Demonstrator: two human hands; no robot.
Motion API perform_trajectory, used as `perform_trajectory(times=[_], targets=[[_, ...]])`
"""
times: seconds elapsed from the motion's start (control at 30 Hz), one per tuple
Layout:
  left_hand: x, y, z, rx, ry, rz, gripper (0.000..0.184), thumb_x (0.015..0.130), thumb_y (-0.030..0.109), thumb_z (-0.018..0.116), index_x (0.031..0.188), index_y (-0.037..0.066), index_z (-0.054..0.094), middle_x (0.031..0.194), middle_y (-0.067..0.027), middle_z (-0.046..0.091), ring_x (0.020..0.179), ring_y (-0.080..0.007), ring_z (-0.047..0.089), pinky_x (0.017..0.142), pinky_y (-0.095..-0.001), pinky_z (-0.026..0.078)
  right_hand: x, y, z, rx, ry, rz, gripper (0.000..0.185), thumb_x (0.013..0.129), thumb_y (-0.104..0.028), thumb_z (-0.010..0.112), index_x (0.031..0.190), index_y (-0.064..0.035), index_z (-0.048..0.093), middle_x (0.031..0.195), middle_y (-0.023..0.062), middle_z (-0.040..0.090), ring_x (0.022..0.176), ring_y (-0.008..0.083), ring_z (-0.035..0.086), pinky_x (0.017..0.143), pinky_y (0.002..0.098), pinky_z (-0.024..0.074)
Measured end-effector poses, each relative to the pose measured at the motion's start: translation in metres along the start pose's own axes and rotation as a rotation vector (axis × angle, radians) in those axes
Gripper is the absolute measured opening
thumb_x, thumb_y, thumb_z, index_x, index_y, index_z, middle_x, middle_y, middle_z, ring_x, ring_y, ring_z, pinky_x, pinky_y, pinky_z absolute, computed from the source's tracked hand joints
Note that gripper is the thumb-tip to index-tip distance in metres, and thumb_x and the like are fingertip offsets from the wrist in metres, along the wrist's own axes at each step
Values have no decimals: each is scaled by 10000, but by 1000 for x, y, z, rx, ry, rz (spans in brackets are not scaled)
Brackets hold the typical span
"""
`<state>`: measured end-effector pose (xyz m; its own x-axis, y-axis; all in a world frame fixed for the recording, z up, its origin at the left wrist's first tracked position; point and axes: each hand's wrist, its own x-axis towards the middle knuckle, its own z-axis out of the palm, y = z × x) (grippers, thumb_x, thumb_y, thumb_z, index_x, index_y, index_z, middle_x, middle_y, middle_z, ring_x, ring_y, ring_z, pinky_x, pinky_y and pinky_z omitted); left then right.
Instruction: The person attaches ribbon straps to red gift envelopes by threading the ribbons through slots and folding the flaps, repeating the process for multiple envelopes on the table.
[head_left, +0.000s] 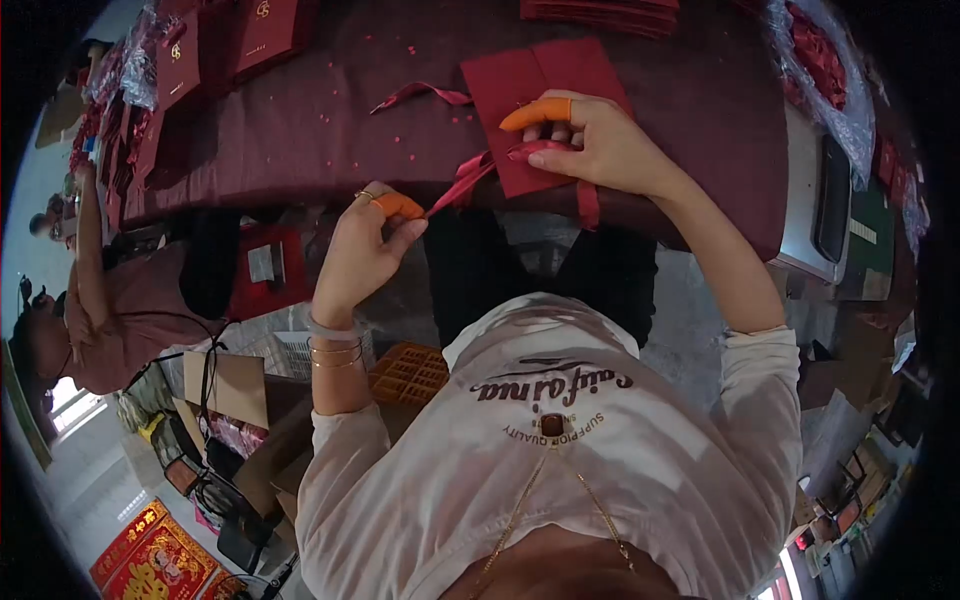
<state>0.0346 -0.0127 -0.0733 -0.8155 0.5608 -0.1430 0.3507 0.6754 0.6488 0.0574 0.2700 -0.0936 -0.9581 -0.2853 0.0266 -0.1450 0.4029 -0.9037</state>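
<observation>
A flat dark-red paper bag lies at the table's near edge. A shiny red ribbon runs across its lower corner, and another length hangs over the table edge by my right wrist. My left hand, with an orange finger cot on the index finger, pinches one end of the ribbon just off the edge. Over the bag, my right hand grips the ribbon between thumb and fingers; its index finger also wears an orange cot. A separate loose ribbon piece extends left from the bag.
Red gift bags stand at the back left, and a stack of red bags lies at the back. Clear plastic with red material sits at right, above a silver-grey device. Another person is at left. Red specks dot the tablecloth.
</observation>
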Motion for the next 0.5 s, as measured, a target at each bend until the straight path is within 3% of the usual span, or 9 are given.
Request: perform_trajectory(times=[0.1, 0.17, 0.2, 0.27, 0.37, 0.43, 0.5], targets=[[-4, -5, -9, 96, 17, -22, 159, 775, 115, 649, 881, -1, 626, 829, -114, 541, 737, -278, 529, 665, -343, 427, 0, 0, -1, 111, 13, -44, 320, 738, -125, 695, 1052, -84, 649, 893, 58, 601, 736, 127, 561, 655, 238, 444], [-8, -6, -11, 164, 18, -45, 183, 777, 120, 649, 914, 1, 625, 846, -116, 548, 751, -282, 533, 675, -346, 431, -1, 1, -2, -15, 11, -143, 286, 792, -134, 653, 1067, -57, 634, 937, 59, 606, 820, 127, 583, 722, 234, 459], [-10, -6, -10, 345, 194, 10, 216, 785, 124, 645, 959, 1, 613, 866, -126, 551, 773, -284, 536, 687, -351, 434, 0, 3, -2, -15, 10, -147, 286, 792, -134, 653, 1067, -57, 634, 937, 59, 606, 820, 127, 583, 722, 234, 459], [-7, 4, -5, 548, 487, 91, 292, 817, 140, 625, 1064, -7, 574, 872, -156, 569, 785, -306, 553, 693, -372, 444, 0, 8, -1, 314, -3, -87, 263, 851, -146, 594, 1088, -35, 613, 983, 55, 599, 878, 132, 584, 769, 242, 461], [25, 42, 16, -63, 556, 46, 301, 839, 176, 620, 1061, -21, 573, 816, -163, 598, 694, -339, 573, 625, -375, 455, -3, 17, -4, 453, 81, -20, 261, 880, -158, 561, 1103, -28, 600, 1023, 58, 585, 913, 139, 583, 780, 253, 461], [53, 59, 35, -52, 536, 94, 367, 830, 230, 636, 1041, -62, 567, 835, -198, 599, 708, -352, 587, 622, -378, 467, -13, 5, 3, 492, 179, -136, 247, 875, -141, 557, 1094, -39, 610, 976, 55, 594, 863, 122, 574, 746, 245, 459], [81, 58, 57, 119, 617, 53, 449, 824, 318, 648, 1050, -62, 566, 835, -177, 619, 767, -324, 602, 675, -362, 482, -32, -12, 2, -192, 522, -303, 229, 880, -135, 552, 1076, -34, 615, 934, 52, 601, 825, 112, 570, 714, 240, 463]])
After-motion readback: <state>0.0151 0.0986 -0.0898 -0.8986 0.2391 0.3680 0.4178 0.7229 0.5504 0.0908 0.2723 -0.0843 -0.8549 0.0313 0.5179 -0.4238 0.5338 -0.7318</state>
